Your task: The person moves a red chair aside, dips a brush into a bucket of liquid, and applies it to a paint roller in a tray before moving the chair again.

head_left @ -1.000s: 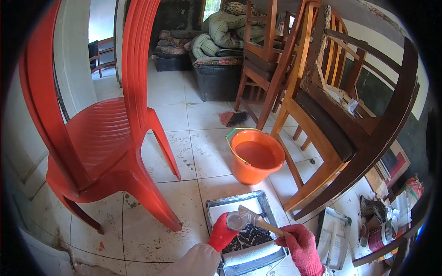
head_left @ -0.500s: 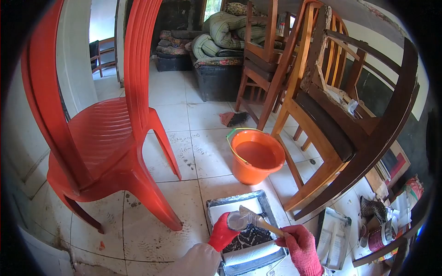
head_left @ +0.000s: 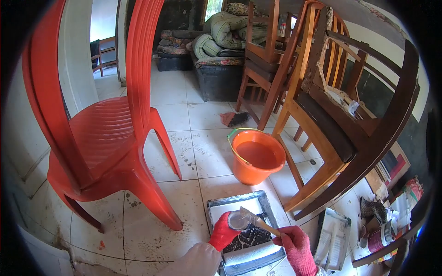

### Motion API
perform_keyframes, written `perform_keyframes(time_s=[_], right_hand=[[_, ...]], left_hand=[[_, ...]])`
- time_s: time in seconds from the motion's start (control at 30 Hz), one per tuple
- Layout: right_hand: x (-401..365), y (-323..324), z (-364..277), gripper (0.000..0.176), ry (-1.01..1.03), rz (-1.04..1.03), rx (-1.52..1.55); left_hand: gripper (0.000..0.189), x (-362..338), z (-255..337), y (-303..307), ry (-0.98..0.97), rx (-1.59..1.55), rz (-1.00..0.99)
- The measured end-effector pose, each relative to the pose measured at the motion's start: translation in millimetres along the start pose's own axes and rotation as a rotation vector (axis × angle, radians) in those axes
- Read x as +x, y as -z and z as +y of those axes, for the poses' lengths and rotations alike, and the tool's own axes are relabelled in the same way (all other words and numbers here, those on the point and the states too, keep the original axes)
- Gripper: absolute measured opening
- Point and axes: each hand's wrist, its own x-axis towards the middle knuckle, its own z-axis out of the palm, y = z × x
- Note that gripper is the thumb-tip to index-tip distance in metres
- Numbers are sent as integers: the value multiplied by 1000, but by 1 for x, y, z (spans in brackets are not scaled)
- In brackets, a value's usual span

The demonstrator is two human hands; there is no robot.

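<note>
My paintbrush (head_left: 261, 223) is above the paint tray (head_left: 234, 199), its pale bristles up against the rim of a small cup (head_left: 237, 221); whether they press on it or just overlap it in my view, I cannot tell. My right hand (head_left: 298, 251), in a reddish-pink knitted glove, has the wooden handle pinched near its end between thumb and fingers, and the handle slants down from the bristles toward me. My left hand (head_left: 223, 232), in a red glove, has its fingers curled round the cup, which is also over the tray; how they close on its far side I cannot see. Beneath my hands, the tray has a white patch at its far end and dark, white-streaked stuff in the middle, with a white roller (head_left: 252, 254) lying across the near end. Just beyond the tray stands an orange bucket (head_left: 256, 173) with liquid in it. A second tray (head_left: 332, 240) lies to the right on the tiled floor (head_left: 161, 207). To my left is a red plastic chair (head_left: 103, 172); to my right, wooden chairs (head_left: 294, 147). Farther off, rolled bedding (head_left: 230, 34) is piled on a black base (head_left: 216, 85).
</note>
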Motion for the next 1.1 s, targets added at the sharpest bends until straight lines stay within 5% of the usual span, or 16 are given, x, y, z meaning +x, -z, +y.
perform_keyframes(time_s=[0.3,0.5,0.63,0.87,1.1], right_hand=[[36,-2,91,13,-45,169,120],[90,-35,205,11,234,315,-542],[118,-68,238,14,147,394,-611],[101,-141,239,29,54,188,-606],[61,-158,214,30,381,-58,-583]], left_hand=[[56,6,-42,-8,-67,32,102],[56,3,-32,14,-52,-24,152],[57,-2,-14,38,35,-105,158],[57,-2,-14,59,-87,-79,261],[59,0,-23,54,-65,-157,247]])
